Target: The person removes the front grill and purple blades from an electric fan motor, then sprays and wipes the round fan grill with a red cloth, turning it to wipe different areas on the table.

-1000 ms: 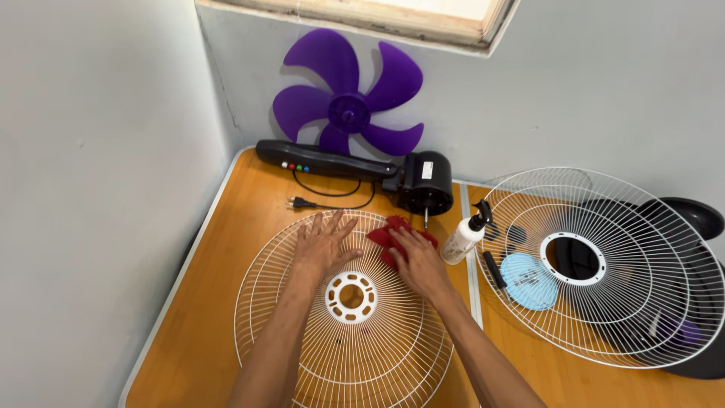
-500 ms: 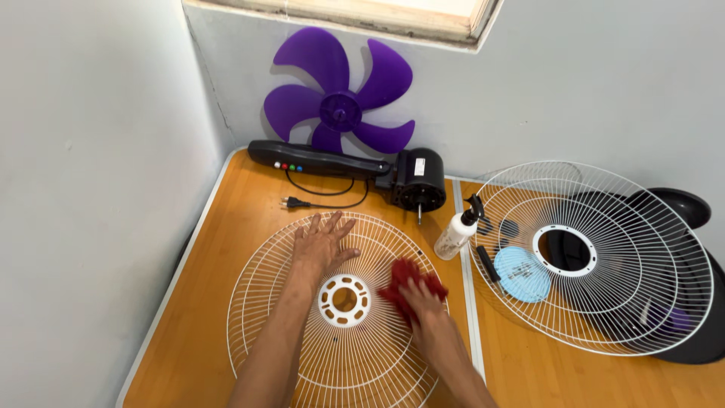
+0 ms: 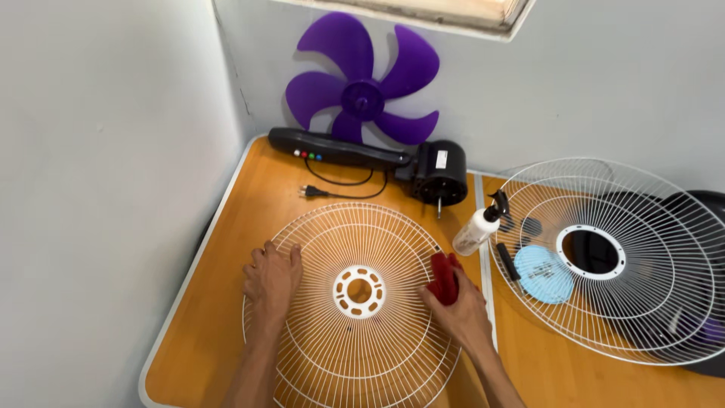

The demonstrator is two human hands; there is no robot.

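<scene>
My left hand (image 3: 270,281) is flat and open on the left rim of the white grille (image 3: 355,302), which lies flat on the orange table (image 3: 257,196). My right hand (image 3: 459,311) is clenched on a red rag (image 3: 443,276), pressing it onto the grille's right side. Just past that there's a spray bottle (image 3: 477,229), with a second grille (image 3: 612,257) to the right. Further back lies the black fan body (image 3: 377,160), and the purple blade (image 3: 364,87) leans on the wall.
</scene>
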